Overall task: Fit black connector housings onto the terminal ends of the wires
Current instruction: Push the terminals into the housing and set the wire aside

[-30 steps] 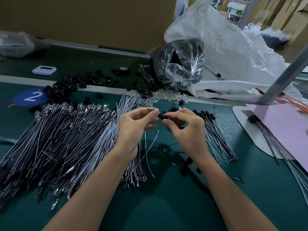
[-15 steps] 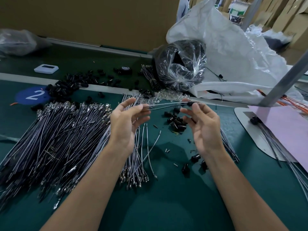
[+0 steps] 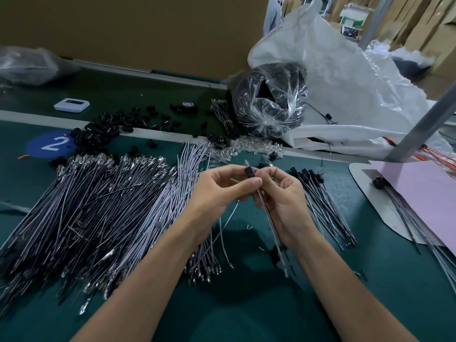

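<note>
My left hand (image 3: 222, 191) and my right hand (image 3: 283, 201) meet over the green bench. Between their fingertips sits a small black connector housing (image 3: 249, 172), pinched by my left thumb and forefinger. A wire pair (image 3: 272, 225) runs from the housing down through my right hand, which grips it, and its free end hangs near my right wrist. A big heap of loose grey and black wires (image 3: 98, 206) with metal terminals lies to the left. Finished wires with housings (image 3: 318, 201) lie in a fan to the right. Loose black housings (image 3: 98, 132) are scattered at the back left.
A clear bag of black parts (image 3: 269, 99) and a large white plastic bag (image 3: 345, 82) stand behind. A pile of small clear pieces (image 3: 251, 146) lies in front of the bag. A pink sheet (image 3: 424, 193) on a white board lies right, beside a metal post (image 3: 424, 119). A white device (image 3: 71, 104) lies back left.
My hands were apart with the wire pair stretched level between them; now they have come together, the wires point down through my right hand and the housing sits at the top end.
</note>
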The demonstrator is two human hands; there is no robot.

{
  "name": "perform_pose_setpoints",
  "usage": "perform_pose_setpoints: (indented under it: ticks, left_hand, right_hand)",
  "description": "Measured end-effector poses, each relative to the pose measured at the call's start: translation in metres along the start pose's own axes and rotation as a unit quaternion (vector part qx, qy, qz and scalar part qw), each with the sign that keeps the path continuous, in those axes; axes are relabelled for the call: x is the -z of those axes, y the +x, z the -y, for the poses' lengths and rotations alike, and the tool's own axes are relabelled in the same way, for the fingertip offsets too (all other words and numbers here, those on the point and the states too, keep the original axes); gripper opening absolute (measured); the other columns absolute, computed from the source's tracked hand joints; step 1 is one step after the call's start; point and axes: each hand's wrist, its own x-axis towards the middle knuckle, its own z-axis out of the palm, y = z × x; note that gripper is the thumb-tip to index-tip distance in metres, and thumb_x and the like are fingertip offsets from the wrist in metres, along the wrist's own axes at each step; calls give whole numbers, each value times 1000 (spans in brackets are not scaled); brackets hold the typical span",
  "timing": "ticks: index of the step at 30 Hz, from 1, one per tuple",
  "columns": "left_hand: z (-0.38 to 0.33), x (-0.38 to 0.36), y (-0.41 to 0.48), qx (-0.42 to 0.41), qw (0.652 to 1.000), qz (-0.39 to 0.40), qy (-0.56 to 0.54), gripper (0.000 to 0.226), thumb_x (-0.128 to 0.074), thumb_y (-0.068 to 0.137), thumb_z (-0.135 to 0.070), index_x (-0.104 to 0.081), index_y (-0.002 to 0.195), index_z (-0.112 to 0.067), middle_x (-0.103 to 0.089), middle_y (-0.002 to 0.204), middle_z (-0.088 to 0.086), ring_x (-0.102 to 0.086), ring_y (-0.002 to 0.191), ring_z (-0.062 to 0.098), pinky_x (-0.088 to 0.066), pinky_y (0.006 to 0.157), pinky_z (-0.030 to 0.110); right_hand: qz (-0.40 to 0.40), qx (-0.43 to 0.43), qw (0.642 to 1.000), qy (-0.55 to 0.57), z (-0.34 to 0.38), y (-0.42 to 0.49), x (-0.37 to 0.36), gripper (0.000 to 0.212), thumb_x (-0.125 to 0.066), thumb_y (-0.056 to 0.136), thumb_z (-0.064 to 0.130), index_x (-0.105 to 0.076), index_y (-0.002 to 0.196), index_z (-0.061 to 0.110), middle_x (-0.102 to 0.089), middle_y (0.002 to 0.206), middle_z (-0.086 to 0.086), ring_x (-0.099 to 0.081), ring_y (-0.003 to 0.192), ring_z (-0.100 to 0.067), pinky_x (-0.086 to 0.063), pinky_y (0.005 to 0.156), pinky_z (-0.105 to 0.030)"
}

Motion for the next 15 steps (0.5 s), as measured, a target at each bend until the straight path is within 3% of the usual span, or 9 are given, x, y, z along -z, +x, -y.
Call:
perform_pose_setpoints:
  ticks: [4,9,15]
  left_hand:
    - [1,2,2,-4,999,-16,-35,25,-77,67,-28,-78,90,-18,-73,81,-3,-63,71,5,-51,69,17]
    - [0,6,3,11,995,-43,-87,23,-72,72,-22,-78,94,-19,-74,87,1,-67,82,12,-55,77,23]
    - [0,5,2,5,995,-78,-62,20,-74,71,-28,-78,89,-21,-74,86,1,-67,82,11,-54,76,24]
  right_hand:
    - [-6,-8,1000,-12,-3,0,0,48,-78,66,37,-65,95,1,-62,87,-29,-56,72,-28,-43,61,-26]
    - [51,-16,996,-68,-3,0,4,22,-78,69,27,-77,86,13,-74,77,-11,-66,68,-14,-49,58,-18]
    - [49,-11,990,-131,-4,-1,3,20,-78,69,27,-78,82,11,-73,72,-8,-63,61,-8,-48,59,-16]
